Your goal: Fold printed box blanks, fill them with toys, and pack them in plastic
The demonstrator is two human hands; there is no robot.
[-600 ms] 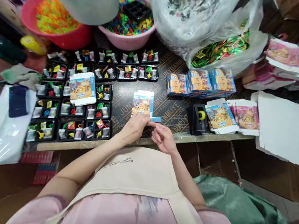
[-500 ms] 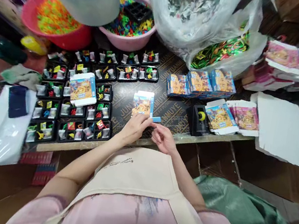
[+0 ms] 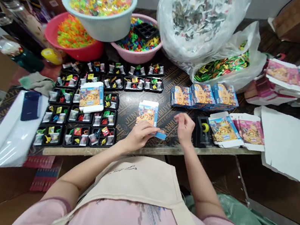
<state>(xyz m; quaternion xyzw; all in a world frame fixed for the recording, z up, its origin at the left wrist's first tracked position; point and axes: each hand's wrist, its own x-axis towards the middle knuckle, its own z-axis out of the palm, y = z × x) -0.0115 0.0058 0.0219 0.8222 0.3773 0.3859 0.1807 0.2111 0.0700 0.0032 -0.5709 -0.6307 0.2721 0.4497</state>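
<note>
A small picture carton [image 3: 148, 113] lies on the dark table, its white flap pointing away from me and its blue end flap jutting out near me. My left hand [image 3: 140, 136] grips the near end of this carton, fingers curled over it. To the right, apart from the carton, my right hand [image 3: 184, 128] is raised over the table with fingers bent together. Whether anything sits in those fingertips is too small to tell. Just right of that hand stands a black tape dispenser [image 3: 200, 132] with a yellow core.
Black trays [image 3: 77, 131] of small toys and packets cover the left side, a flat carton [image 3: 91, 97] on top. Filled blue boxes [image 3: 203, 94] are stacked behind; flat cartons [image 3: 226, 129] lie right. Tubs [image 3: 96, 23] and plastic bags [image 3: 177, 36] line the back.
My right hand has left the carton's near end and moved right, toward the tape dispenser. My left hand stays on the carton. The whole view has shifted slightly.
</note>
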